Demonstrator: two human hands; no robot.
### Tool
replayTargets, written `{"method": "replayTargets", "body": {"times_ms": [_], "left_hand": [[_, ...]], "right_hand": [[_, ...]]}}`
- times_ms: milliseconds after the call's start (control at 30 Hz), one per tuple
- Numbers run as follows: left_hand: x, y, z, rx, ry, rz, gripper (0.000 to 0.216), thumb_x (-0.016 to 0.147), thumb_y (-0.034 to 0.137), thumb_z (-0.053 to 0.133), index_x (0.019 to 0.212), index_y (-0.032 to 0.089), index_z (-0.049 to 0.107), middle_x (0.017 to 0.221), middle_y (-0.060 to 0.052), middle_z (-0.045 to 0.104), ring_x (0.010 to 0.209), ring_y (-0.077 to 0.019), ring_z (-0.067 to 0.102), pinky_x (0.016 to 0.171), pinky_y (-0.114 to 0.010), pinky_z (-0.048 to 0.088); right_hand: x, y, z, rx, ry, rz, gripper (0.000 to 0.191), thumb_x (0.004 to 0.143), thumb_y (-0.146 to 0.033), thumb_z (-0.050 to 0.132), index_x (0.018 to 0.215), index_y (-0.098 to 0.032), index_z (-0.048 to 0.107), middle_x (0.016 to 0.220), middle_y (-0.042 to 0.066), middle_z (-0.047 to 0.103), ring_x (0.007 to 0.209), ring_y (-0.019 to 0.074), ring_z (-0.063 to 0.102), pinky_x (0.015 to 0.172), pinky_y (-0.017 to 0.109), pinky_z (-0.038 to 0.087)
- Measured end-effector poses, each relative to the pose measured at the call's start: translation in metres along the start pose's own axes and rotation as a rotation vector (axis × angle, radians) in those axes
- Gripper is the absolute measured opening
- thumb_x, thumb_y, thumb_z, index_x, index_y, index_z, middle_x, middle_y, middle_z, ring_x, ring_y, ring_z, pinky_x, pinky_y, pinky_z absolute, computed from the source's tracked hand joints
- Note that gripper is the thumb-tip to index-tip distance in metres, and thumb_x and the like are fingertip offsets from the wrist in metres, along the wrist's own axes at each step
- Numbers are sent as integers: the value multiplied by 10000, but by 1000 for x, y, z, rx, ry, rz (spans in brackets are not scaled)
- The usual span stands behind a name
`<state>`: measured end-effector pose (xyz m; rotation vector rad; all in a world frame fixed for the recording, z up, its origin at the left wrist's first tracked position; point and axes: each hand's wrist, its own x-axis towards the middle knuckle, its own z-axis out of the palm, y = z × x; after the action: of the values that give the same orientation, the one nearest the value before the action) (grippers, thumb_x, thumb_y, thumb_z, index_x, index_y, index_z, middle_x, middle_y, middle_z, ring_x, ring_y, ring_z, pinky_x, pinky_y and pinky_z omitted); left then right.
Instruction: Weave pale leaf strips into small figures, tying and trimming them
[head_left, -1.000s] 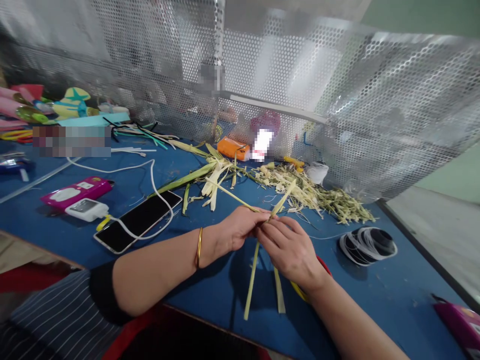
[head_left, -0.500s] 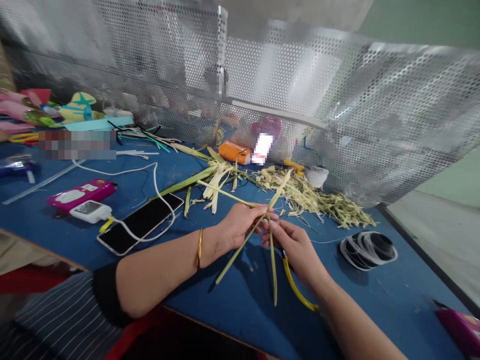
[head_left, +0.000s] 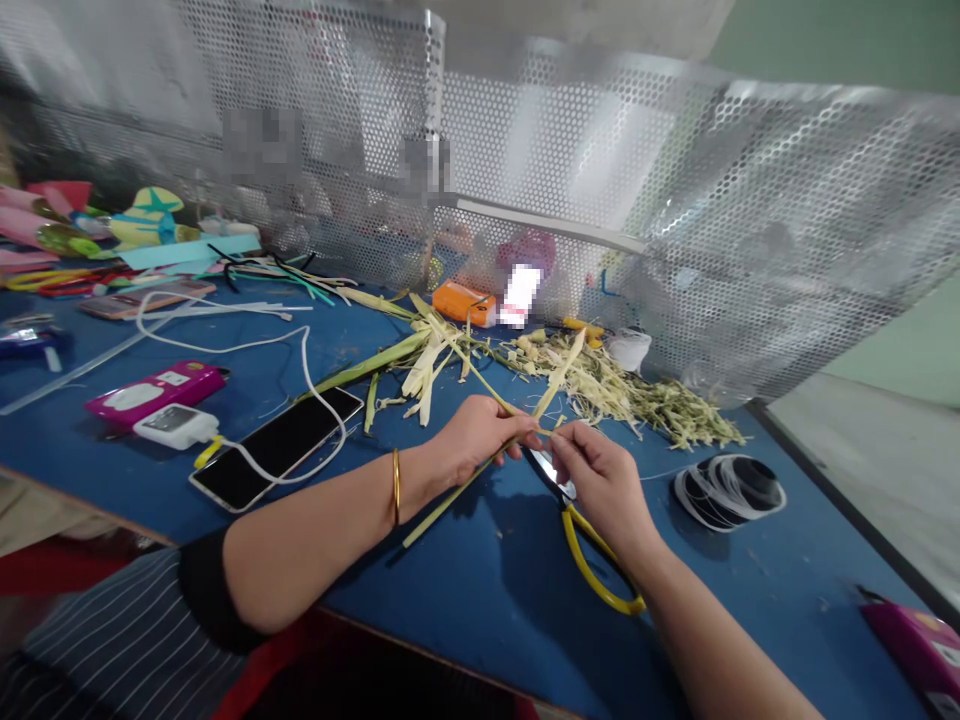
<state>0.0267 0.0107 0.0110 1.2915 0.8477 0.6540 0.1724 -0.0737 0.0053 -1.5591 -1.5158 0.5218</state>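
Note:
My left hand (head_left: 484,435), with a gold bangle at its wrist, pinches several pale green leaf strips (head_left: 442,513) where they cross. One narrow strip rises to the upper left and another end slants down to the lower left. A broader pale strip (head_left: 561,375) points up and right from the fingers. Close beside it, my right hand (head_left: 600,475) has its thumb and fingers closed on the end of a strip; its tip is mostly hidden. Scissors with yellow handles (head_left: 581,575) lie on the table under my right hand.
Shredded husk-like scraps (head_left: 600,390) and larger leaves (head_left: 427,365) lie behind my hands. A thread spool (head_left: 727,490) stands at the right. To the left are a phone (head_left: 277,445), a white cable (head_left: 306,350) and a magenta box (head_left: 157,390). A perforated metal screen (head_left: 540,140) borders the table's back.
My right hand has drawn the downward-hanging strip up and to the right, turning at the wrist. The left hand keeps its pinch on the crossing. More of the scissors now shows.

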Motion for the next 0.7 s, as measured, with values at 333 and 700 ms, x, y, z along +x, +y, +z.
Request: {"method": "replayTargets", "body": {"times_ms": [333,700], "left_hand": [[0,6,-6,-218,-80,-235,171,770,230,675,645,117,699,710,-39,668,515,-42,479,457,-188,327],[-21,8,12,154,-269,-141,112,714,175,620,627,141,681,593,-14,658,448,-87,522,411,-207,385]], "right_hand": [[1,-1,1,-112,-58,9,300,863,-334,501,590,-209,488,492,-47,489,498,113,445,504,226,322],[-1,-4,-6,-373,309,-386,177,873,-344,596,931,-222,711,837,40,634,806,204,589,757,349,403]]}}
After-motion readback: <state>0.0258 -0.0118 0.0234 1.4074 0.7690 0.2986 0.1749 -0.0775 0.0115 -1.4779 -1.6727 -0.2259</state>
